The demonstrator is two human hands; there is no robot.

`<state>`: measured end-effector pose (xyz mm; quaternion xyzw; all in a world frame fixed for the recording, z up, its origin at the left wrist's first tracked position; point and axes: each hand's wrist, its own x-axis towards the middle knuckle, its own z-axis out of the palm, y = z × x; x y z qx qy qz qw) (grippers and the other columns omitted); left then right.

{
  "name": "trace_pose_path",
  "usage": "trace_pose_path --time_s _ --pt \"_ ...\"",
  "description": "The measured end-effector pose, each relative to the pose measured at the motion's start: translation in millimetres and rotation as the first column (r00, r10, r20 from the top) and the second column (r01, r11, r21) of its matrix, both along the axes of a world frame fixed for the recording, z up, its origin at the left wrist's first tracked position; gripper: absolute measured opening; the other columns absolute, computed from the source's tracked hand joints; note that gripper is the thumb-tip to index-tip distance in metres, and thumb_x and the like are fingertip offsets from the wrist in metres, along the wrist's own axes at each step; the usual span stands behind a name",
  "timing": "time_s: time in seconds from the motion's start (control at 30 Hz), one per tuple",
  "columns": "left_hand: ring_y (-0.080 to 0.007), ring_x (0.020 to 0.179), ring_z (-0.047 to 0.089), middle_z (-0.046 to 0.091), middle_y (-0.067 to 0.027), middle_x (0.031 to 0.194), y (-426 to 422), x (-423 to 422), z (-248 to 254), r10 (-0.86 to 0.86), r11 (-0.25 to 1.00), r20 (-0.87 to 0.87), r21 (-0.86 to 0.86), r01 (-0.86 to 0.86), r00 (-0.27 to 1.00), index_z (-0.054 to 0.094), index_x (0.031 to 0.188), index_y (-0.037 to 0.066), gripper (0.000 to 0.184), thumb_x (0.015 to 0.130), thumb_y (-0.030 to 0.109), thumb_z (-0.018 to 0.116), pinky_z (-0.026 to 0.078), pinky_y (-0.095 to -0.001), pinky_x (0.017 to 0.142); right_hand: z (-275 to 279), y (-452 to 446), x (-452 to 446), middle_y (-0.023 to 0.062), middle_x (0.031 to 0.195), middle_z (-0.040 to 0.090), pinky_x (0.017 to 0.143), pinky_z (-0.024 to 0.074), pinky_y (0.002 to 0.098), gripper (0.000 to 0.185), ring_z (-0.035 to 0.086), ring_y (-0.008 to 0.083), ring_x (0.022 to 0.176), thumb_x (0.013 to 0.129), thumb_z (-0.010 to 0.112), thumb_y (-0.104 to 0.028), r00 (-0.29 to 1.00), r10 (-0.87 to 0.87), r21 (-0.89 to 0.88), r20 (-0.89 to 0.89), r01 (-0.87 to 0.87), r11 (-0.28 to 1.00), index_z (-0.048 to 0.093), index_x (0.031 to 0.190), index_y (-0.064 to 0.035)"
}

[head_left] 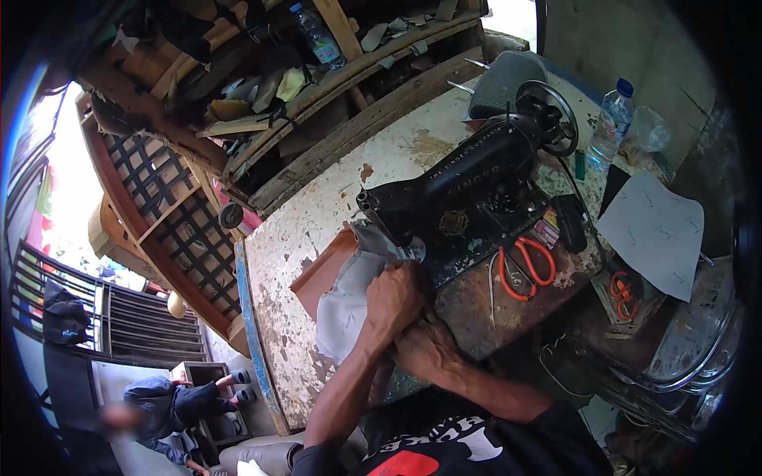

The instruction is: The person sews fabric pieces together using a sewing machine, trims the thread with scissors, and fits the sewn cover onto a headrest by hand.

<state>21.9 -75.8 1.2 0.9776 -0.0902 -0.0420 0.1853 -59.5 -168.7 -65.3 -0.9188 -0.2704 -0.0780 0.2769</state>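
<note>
A black Singer sewing machine (pixel 460 186) stands on the worn table. Under its needle end lies a piece of light grey material (pixel 341 313) with a brown leather-like panel (pixel 325 266) along its far side. My left hand (pixel 394 297) is closed on the grey material, its knuckles right beside the needle area. Just below it, my right hand (pixel 429 347) is closed near the table's front edge, crossing close under the left wrist. Its fingertips are hidden, so what it grips cannot be seen. Orange-handled scissors (pixel 528 270) lie to the right of the hands.
Behind the table (pixel 278 238) is a wooden shelf (pixel 349 79) with scraps and a bottle (pixel 319 38). Another water bottle (pixel 611 127) stands at the right. A white patterned sheet (pixel 655 230) and a second orange-handled tool (pixel 623 295) lie nearby. A person (pixel 171 408) sits at lower left.
</note>
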Motion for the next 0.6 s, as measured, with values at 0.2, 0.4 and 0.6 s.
trace_pose_path --time_s 0.2,0.4,0.6 --pt "-0.0498 0.091 0.072 0.073 -0.0292 0.098 -2.7 4.6 -1.7 -0.042 0.997 0.010 0.063 0.042 0.999 0.071 0.105 0.004 0.019 0.093 0.018 0.066 0.057 -0.0578 0.079 6.0 1.1 7.3 0.0203 0.133 0.070 0.113 0.0426 0.0540 0.056 0.059 0.0364 0.133 0.090 0.071 -0.035 0.930 0.118 -0.031 -0.347 -0.137 0.990 0.067 0.137 -0.0047" --pt "-0.0440 0.103 0.065 0.071 -0.0226 0.106 14.9 -29.9 19.2 -0.019 0.996 0.243 0.092 -0.003 0.970 0.068 0.135 0.011 0.043 0.092 0.014 0.064 0.050 -0.0513 0.098 18.6 -6.8 5.4 0.0242 0.142 0.066 0.130 0.0213 0.0572 0.051 0.046 0.0404 0.150 0.099 0.061 -0.038 0.985 0.028 -0.082 0.170 -0.014 0.997 0.072 0.135 -0.0038" --pt "-0.0449 0.093 0.069 0.070 -0.0215 0.101 26.0 -27.4 8.7 -0.053 0.997 0.212 0.065 0.040 0.976 0.074 0.126 0.011 0.034 0.094 0.013 0.061 0.054 -0.0547 0.086 -0.3 2.1 3.4 0.0286 0.149 0.059 0.131 0.0188 0.0580 0.058 0.037 0.0451 0.155 0.096 0.065 -0.037 0.999 0.047 0.026 0.002 -0.047 0.999 0.068 0.138 0.0020"
